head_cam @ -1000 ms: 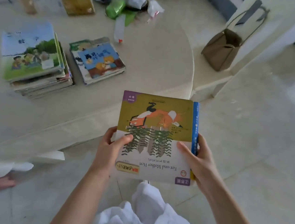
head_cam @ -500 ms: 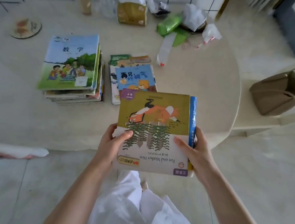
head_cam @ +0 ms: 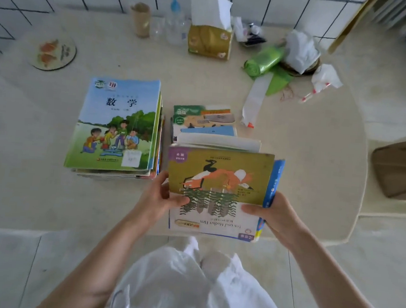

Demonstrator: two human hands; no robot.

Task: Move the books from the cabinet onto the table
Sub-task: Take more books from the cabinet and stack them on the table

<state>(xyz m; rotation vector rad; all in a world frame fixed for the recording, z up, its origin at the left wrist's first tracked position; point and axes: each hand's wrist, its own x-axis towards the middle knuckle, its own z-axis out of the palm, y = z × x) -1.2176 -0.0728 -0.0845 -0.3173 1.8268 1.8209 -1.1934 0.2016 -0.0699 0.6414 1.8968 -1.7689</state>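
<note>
Both hands hold a small bundle of thin paperback books (head_cam: 219, 180) over the near edge of the table (head_cam: 319, 164). The left hand (head_cam: 161, 197) grips the bundle's left edge, thumb curled onto the glossy top cover; the right hand (head_cam: 274, 213) grips the right edge, thumb lying flat across the white lower part of the cover. The top cover is olive-yellow with an orange fox and dark green zigzag leaves, and its title reads upside down from here. A blue spine shows along the right side, and pale page edges fan out at the far end.

The bundle hangs above a short pile of picture books (head_cam: 205, 119) on the table, hiding its near part. Just left of that stands a taller stack (head_cam: 118, 126), its top a smooth textbook cover with children on grass.

The table is pale, matte and rounded at its right end. Along its far side stand a cardboard tube (head_cam: 141, 19), a clear plastic bottle (head_cam: 175, 20), a soft gold tissue pack (head_cam: 209, 41), a green roll of bags (head_cam: 264, 61) and crumpled white plastic (head_cam: 302, 49). A round coaster (head_cam: 53, 52) lies far left.
</note>
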